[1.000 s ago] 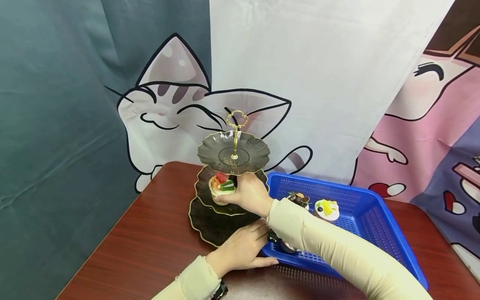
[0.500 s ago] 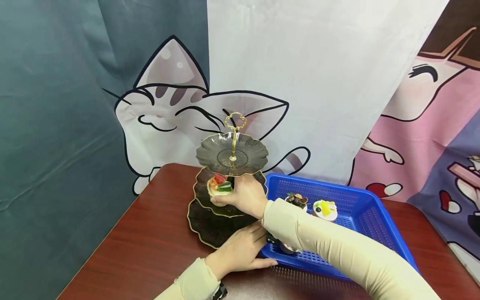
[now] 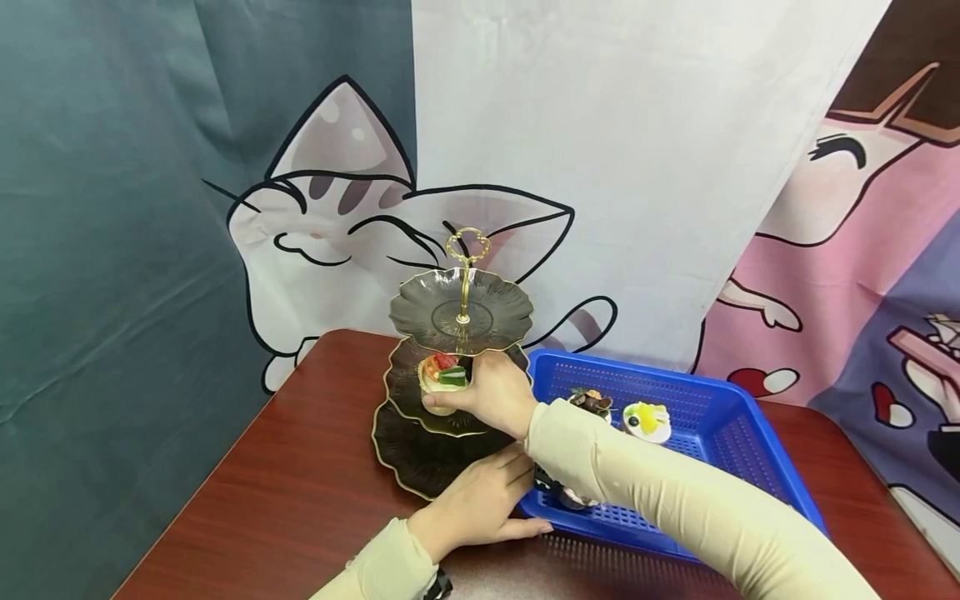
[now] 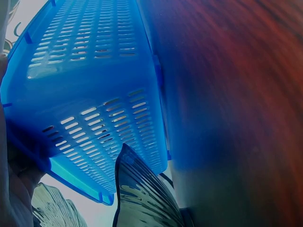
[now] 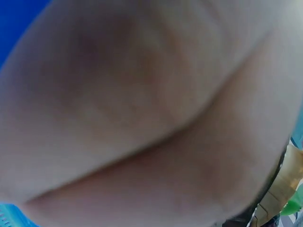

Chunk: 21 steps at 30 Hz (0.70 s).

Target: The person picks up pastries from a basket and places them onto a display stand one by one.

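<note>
Far L: grey-green drape, w/ cat print next to it.
Wood table: reddish-brown, glossy, across the foreground.
Tart, handling: fruit tart is prob. light, base fairly stiff, topping the weak spot; if cream's real, it'd smear & turn slippery. Best hold, by judgement: low on sides of pale base, thumb opp. fingers, clear of fruit.
Tart, looks: small, round, pale base w/ creamy top; red berry piece at back, orange slice at L, green wedge at R. Real or model, can't tell.
Tart, whereabouts: over mid. plate of tiered stand, just below front edge of top plate; touching mid. plate or held above it, can't tell.
Stand, looks: 3 dark scalloped plates, gold rims, gold loop handle.
L hand: fingers near straight, close together, thumb spread; rests by near-L corner of blue basket, tips partly hidden.
R hand: reaches in btwn top & mid. plates, pinching tart; thumb on its near R side, other fingers mostly hidden.
Basket, contents: part-hidden cake nearest, then dark-topped cake, yellow-topped cake to its R.
Far R: pink/blue cartoon print.
</note>
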### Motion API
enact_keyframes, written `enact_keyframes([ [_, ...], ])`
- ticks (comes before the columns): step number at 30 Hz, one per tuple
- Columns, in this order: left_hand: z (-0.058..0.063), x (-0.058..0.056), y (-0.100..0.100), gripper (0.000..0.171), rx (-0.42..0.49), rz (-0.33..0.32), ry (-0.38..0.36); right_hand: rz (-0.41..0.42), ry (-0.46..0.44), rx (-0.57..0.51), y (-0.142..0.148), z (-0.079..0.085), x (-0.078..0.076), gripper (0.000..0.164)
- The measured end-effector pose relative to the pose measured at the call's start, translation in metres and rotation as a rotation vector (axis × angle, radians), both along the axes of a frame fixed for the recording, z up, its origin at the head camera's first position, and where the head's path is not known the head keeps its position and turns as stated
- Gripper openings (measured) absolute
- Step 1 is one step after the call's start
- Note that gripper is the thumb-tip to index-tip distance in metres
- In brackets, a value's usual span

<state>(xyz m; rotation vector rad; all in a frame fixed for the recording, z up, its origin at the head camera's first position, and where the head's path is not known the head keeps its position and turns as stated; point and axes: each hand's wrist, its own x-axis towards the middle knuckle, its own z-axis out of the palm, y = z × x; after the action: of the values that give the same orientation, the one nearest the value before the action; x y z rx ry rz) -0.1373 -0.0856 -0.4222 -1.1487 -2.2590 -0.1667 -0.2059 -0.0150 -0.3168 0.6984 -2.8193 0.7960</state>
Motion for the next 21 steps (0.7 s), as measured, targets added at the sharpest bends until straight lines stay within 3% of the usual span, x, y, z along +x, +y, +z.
enact_keyframes([
  [12,0.0001,-0.0009,-0.0003,0.060,0.003,-0.017,0.054,-0.041,-0.016,0.057,-0.0005,0.0018,-0.0010,0.075],
  [21,-0.0008,-0.0006,-0.0011,0.061,-0.001,-0.015,0.067,0.014,0.017,0.101,0.0041,0.0053,-0.0022,0.061],
])
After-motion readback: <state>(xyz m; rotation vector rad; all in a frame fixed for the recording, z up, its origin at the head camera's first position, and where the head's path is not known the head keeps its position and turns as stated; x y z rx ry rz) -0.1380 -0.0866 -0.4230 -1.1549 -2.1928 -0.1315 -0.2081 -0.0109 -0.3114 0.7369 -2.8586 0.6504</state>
